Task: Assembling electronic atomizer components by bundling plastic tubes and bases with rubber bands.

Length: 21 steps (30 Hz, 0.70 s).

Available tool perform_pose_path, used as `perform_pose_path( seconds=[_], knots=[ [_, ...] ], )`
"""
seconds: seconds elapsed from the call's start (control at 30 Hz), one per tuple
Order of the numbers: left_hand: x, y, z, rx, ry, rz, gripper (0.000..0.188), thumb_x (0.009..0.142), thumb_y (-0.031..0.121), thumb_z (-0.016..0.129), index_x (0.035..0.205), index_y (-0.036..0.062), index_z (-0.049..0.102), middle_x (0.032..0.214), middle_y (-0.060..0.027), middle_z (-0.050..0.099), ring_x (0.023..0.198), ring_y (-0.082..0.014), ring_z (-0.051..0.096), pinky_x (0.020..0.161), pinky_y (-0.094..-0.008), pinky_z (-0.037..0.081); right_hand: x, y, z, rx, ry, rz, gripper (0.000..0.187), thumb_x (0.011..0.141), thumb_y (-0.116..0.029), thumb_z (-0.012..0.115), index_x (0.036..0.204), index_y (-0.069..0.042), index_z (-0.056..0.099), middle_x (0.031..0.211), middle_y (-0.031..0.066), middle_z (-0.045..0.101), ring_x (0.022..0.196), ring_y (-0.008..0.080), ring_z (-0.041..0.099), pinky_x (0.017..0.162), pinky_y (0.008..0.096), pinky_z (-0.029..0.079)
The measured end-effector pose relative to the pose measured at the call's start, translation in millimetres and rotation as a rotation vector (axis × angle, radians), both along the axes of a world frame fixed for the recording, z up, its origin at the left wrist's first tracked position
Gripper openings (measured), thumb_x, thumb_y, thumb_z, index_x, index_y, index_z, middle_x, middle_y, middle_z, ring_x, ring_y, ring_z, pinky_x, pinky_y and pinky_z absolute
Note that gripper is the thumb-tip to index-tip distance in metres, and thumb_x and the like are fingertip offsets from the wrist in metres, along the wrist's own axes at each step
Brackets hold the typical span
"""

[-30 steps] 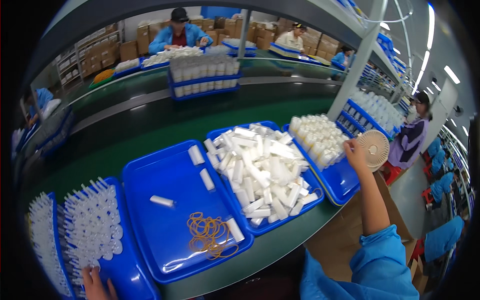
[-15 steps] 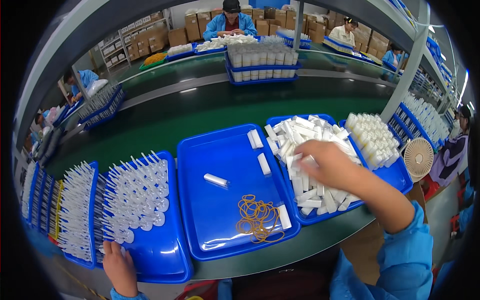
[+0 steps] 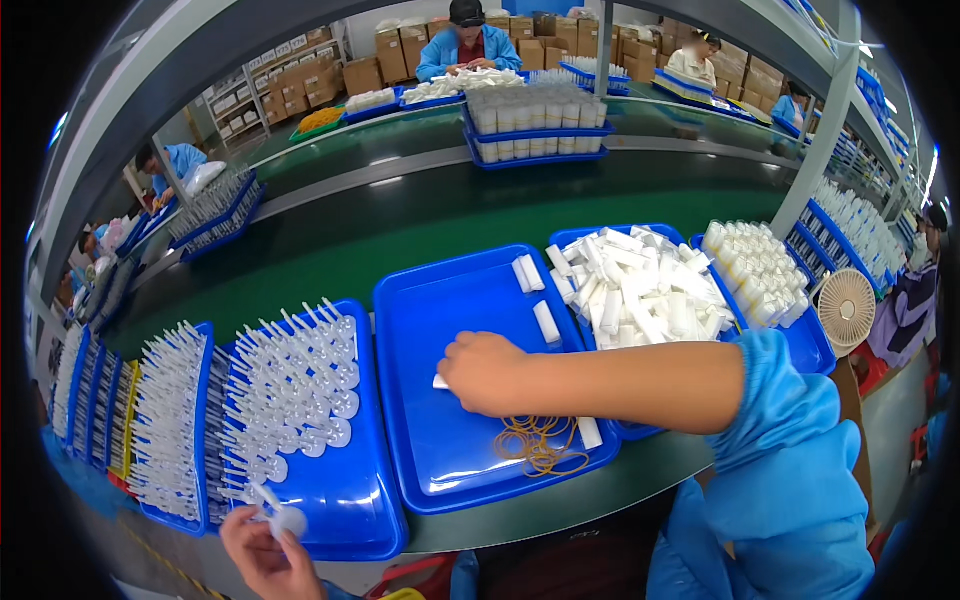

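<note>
My left hand [image 3: 265,560], at the lower left, pinches a translucent plastic piece with a round disc base and a thin stem [image 3: 289,521]. It is just in front of a blue tray [image 3: 340,505] with rows of the same stemmed pieces [image 3: 300,385]. My right hand [image 3: 482,372] is closed over the middle blue tray [image 3: 420,465], and the end of a small white oblong piece [image 3: 440,382] sticks out from under its fingers. Most of that piece is hidden. Tan rubber bands [image 3: 540,443] lie below my right wrist, beside another white oblong piece [image 3: 589,433].
A blue tray heaped with white oblong pieces [image 3: 650,290] stands to the right, with a tray of clear cylindrical pieces [image 3: 755,270] and a small fan [image 3: 846,308] beyond. Loaded stacked trays [image 3: 535,125] stand across the green belt [image 3: 400,220]. Several co-workers sit further off.
My right hand has moved left from the heap to the middle tray and closed over a white piece there. My left hand has lifted a stemmed piece from its tray. The view has shifted slightly.
</note>
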<state>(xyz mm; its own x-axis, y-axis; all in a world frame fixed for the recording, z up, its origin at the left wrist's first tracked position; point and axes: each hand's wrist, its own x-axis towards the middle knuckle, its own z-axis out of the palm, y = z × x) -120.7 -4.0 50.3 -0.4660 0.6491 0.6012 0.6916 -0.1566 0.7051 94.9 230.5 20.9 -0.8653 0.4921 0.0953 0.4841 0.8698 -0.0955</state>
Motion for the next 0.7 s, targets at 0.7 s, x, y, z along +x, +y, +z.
perform_pose_path(
  seconds=[0.7],
  knots=[
    [129,29,-54,-0.078,-0.930,-0.965,0.025,0.080,-0.010,0.054,0.100,0.0033,0.044,0.115,-0.0152,0.043,0.088,-0.0203,0.058,0.070,-0.0283,0.049,98,-111,47,-1.103,0.949,-0.392,0.013,0.081,0.002,0.059,0.094,0.002,0.056,0.098,0.0059,0.047,0.085,0.0094,0.054,0.070,0.0200,0.052]
  ],
)
